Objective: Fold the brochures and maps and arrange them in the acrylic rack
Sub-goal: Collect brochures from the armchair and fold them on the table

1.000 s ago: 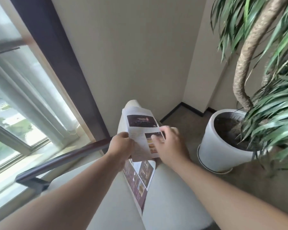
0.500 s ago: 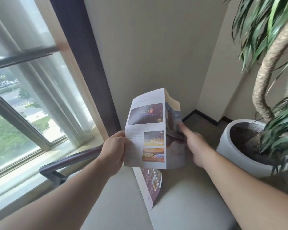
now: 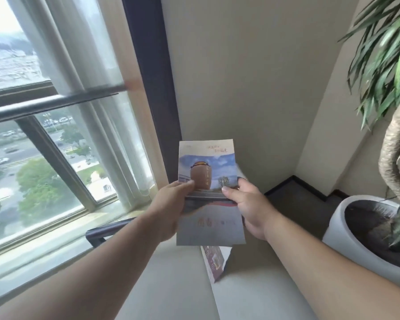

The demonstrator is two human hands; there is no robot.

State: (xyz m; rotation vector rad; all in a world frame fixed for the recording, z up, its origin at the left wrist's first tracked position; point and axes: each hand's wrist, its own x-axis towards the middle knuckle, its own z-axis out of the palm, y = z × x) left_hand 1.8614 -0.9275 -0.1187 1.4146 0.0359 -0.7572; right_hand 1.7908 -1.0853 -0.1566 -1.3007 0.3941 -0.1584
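I hold a folded brochure upright in front of me with both hands. Its cover shows a brown building under a blue sky. My left hand grips its left edge, thumb on the front. My right hand grips its right edge, thumb on the cover. A second brochure with dark red panels lies below on a pale seat, partly hidden by the one I hold. No acrylic rack is in view.
A large window with a dark rail runs along the left. A cream wall is straight ahead. A potted plant in a white pot stands on dark carpet at the right.
The brochure has been folded shut from an open spread to a single panel with the cover facing me. My right hand moved from its inner fold to its right edge. The view tilted upward.
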